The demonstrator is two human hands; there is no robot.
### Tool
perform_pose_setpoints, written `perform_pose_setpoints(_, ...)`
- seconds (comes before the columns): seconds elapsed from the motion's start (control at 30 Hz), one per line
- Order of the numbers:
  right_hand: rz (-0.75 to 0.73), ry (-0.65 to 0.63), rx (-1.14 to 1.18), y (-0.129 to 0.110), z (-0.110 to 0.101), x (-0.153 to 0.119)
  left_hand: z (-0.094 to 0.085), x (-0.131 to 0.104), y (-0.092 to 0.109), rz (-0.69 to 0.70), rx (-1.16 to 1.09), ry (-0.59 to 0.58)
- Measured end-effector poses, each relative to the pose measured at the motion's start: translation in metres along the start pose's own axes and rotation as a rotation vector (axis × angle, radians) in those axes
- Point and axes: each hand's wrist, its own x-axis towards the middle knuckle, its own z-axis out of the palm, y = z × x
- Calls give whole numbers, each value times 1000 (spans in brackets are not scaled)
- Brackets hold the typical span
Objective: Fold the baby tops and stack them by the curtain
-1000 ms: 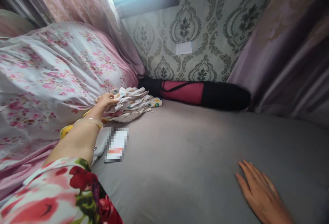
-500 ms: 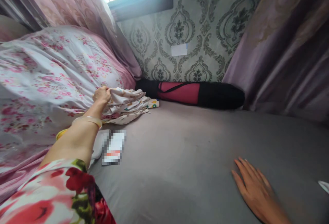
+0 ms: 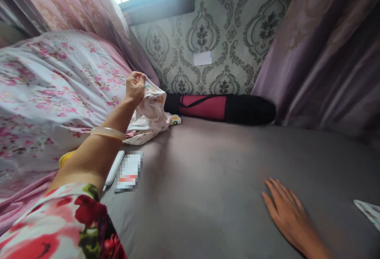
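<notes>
My left hand (image 3: pixel 135 87) grips the edge of a white patterned cloth (image 3: pixel 152 104) and holds it raised above a small pile of clothes (image 3: pixel 142 136) at the left. The lower part of the cloth hangs down onto the pile. At the lower right my right hand (image 3: pixel 286 211) lies flat on the grey sheet (image 3: pixel 208 195), fingers spread and holding nothing. A blurred white packet (image 3: pixel 130 172) with an orange mark and a white object (image 3: pixel 114 170) lie beside my left forearm.
A black and red long bag (image 3: pixel 203 106) lies along the patterned wall. Floral bedding (image 3: pixel 59 92) is heaped at the left. Curtains (image 3: pixel 320 53) hang on both sides. A white item (image 3: pixel 368 211) is at the right edge, and something yellow (image 3: pixel 67 158) shows behind my left forearm.
My left hand has risen and moved right, lifting the cloth off the pile. My right hand stays flat on the sheet. The view has shifted slightly to the right.
</notes>
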Motion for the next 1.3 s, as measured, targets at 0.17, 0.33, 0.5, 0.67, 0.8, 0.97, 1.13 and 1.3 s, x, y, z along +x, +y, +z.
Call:
perform_pose_setpoints(0.17, 9, -2, -3, -3, -3, 0, 26, -15, 38, -28, -383, -51)
perform_pose_setpoints(0.33, 33, -16, 21, -2, -3, 0, 43, -40, 76, -9, -541, -216)
perform_pose_setpoints(0.5, -9, -51, 205, -6, -24, 25, 56, -74, 115, -63, -641, -381)
perform_pose_setpoints(0.67, -63, 281, 530, -67, -95, 77, 67, -111, 152, -121, -752, -544)
perform_pose_setpoints(0.8, -150, 650, 574, -122, -138, 100, 76, -136, 176, -190, -845, -637)
perform_pose_setpoints(0.97, -216, 791, 484, -148, -146, 106, 89, -164, 186, -265, -919, -753)
perform_pose_setpoints(1.13, -232, 651, 474, -144, -145, 109, 110, -190, 169, -344, -957, -826)
perform_pose_setpoints(1.3, -195, 491, 662, -133, -146, 111, 132, -217, 142, -462, -948, -922)
